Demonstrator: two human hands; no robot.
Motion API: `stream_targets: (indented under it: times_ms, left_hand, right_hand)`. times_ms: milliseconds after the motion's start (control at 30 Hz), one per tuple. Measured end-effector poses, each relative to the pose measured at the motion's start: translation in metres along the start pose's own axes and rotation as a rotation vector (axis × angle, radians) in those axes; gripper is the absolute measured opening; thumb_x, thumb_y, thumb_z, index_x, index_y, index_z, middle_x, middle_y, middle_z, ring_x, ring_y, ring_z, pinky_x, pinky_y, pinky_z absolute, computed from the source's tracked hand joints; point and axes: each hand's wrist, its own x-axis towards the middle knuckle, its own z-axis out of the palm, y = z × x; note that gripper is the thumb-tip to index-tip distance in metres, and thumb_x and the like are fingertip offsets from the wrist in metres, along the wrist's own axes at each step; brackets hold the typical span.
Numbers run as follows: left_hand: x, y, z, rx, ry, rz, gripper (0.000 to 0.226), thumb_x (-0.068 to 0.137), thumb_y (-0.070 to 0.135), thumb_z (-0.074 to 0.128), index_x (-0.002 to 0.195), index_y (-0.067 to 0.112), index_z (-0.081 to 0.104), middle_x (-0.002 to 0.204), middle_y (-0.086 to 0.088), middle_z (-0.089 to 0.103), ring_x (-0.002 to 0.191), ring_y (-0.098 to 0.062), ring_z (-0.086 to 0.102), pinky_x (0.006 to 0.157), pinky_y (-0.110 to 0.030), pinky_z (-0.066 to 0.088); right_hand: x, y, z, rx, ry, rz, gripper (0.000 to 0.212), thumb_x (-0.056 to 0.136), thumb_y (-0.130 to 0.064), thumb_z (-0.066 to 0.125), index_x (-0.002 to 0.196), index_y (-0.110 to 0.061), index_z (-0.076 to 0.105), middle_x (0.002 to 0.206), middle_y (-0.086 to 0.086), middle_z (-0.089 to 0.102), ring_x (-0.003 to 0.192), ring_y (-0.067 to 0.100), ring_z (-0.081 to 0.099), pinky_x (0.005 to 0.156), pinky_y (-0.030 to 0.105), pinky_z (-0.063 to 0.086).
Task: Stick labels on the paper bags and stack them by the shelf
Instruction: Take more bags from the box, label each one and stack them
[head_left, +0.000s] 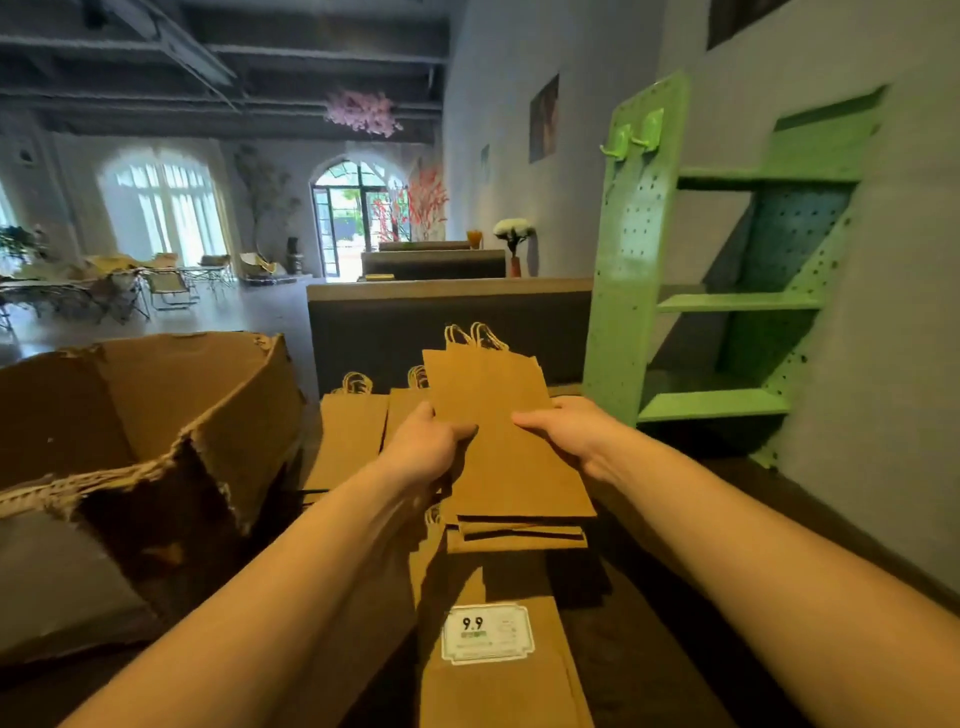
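Leftmost, a torn cardboard box (156, 415), open-topped and ragged along its edges, on the dark brown desk (675, 597). Far behind it, a long room under dark ceiling beams: arched windows (161, 208) bright with daylight, folding chairs (166, 288) around light tables. Further along, pink blossoms (363, 111) hanging from the ceiling, an arched glass door (353, 218), red branches (423, 202) just beside it.

Just right of the box, flat piles of brown bags (348, 441) side by side on the desk, handles pointing away. Next, left grip (431, 441) closed on the left edge of a paper bag (498, 415), thumb on top, fingers tucked under and hidden. Paper bag flat and plain-faced, raised and slightly tilted, handles away, held over another pile (519, 530) in the middle of the desk. Nearest the camera, between the forearms, a labelled bag (498, 691) lying flat, white price label (487, 634) stuck on its face, printed 9.9. Right grip (566, 426) clamped on the paper bag's right edge, thumb laid across the top.

Behind the bags, a wood-topped partition (447, 288); farther back, white flowers (514, 231) in a vase. Rightmost, a green pegboard shelf (727, 301) standing against the grey wall (883, 364), two hooks (631, 137) near its top.
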Motion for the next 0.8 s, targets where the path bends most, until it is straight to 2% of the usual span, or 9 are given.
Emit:
stream_targets:
  times_ms: [100,300,400,467,500,567,700,733,800]
  left_hand:
    - [-0.006,-0.013,0.050,0.001,-0.044,-0.045,0.013,0.104,0.015,0.054,0.116,0.011,0.052,0.078,-0.005,0.057,0.055,-0.011,0.049,0.048,-0.025,0.038]
    - [-0.014,-0.032,0.116,0.026,-0.144,-0.092,0.011,0.104,0.005,0.048,0.108,0.012,0.056,0.079,-0.005,0.061,0.062,-0.015,0.058,0.044,-0.020,0.046]
    - [0.007,-0.049,0.131,0.137,-0.098,-0.072,0.017,0.100,0.002,0.049,0.095,0.015,0.060,0.094,-0.007,0.065,0.082,-0.021,0.062,0.070,-0.029,0.053]
    - [0.017,-0.059,0.136,0.296,-0.102,-0.052,0.023,0.102,0.003,0.047,0.116,0.014,0.061,0.109,-0.002,0.064,0.094,-0.022,0.064,0.079,-0.032,0.053]
    - [0.023,-0.064,0.138,0.352,-0.115,-0.059,0.033,0.102,0.003,0.047,0.134,0.007,0.056,0.124,-0.005,0.064,0.107,-0.026,0.066,0.086,-0.035,0.054]
    - [0.036,-0.074,0.139,0.364,-0.134,-0.088,0.043,0.101,0.003,0.049,0.145,0.002,0.049,0.139,-0.016,0.060,0.121,-0.031,0.063,0.093,-0.036,0.054]
    - [0.057,-0.079,0.132,0.323,-0.117,-0.106,0.049,0.100,0.005,0.052,0.149,0.008,0.046,0.119,-0.010,0.068,0.081,-0.018,0.066,0.063,-0.028,0.052]
    - [0.062,-0.078,0.127,0.286,-0.106,-0.087,0.049,0.100,0.007,0.053,0.149,0.011,0.047,0.115,-0.007,0.068,0.081,-0.017,0.065,0.067,-0.033,0.056]
    - [0.062,-0.072,0.110,0.230,-0.090,-0.011,0.045,0.102,0.012,0.053,0.146,0.018,0.052,0.120,-0.001,0.066,0.098,-0.016,0.065,0.094,-0.042,0.058]
  right_hand:
    - [-0.003,0.033,-0.036,-0.076,0.073,0.012,0.035,0.092,-0.032,0.069,0.120,-0.017,0.053,0.100,0.001,0.062,0.085,0.016,0.061,0.063,0.031,0.047]
    - [0.008,0.100,-0.081,-0.211,0.147,-0.050,0.038,0.097,-0.036,0.057,0.131,-0.020,0.054,0.108,-0.002,0.059,0.097,0.017,0.057,0.083,0.034,0.047]
    - [0.020,0.132,-0.088,-0.438,0.183,-0.076,0.045,0.095,-0.041,0.056,0.137,-0.025,0.049,0.130,0.004,0.054,0.110,0.023,0.055,0.097,0.038,0.047]
    - [0.028,0.156,-0.081,-0.774,0.202,-0.062,0.057,0.092,-0.046,0.057,0.144,-0.028,0.040,0.144,0.008,0.040,0.127,0.029,0.045,0.105,0.044,0.041]
    - [0.031,0.165,-0.074,-0.918,0.214,-0.072,0.062,0.091,-0.047,0.058,0.146,-0.029,0.037,0.150,0.008,0.034,0.135,0.031,0.037,0.109,0.048,0.036]
    - [0.036,0.173,-0.058,-1.051,0.189,-0.115,0.063,0.091,-0.048,0.057,0.147,-0.028,0.038,0.156,0.007,0.028,0.143,0.031,0.027,0.114,0.055,0.029]
    - [0.048,0.167,-0.034,-1.079,0.027,-0.081,0.066,0.089,-0.047,0.056,0.149,-0.030,0.035,0.158,0.007,0.027,0.145,0.034,0.022,0.114,0.062,0.024]
    - [0.052,0.165,-0.030,-1.086,0.000,-0.050,0.071,0.087,-0.053,0.056,0.150,-0.031,0.033,0.158,0.008,0.026,0.145,0.036,0.021,0.113,0.063,0.024]
    - [0.059,0.164,-0.024,-1.117,-0.008,0.001,0.083,0.081,-0.069,0.056,0.150,-0.032,0.030,0.159,0.009,0.022,0.144,0.039,0.020,0.110,0.063,0.024]
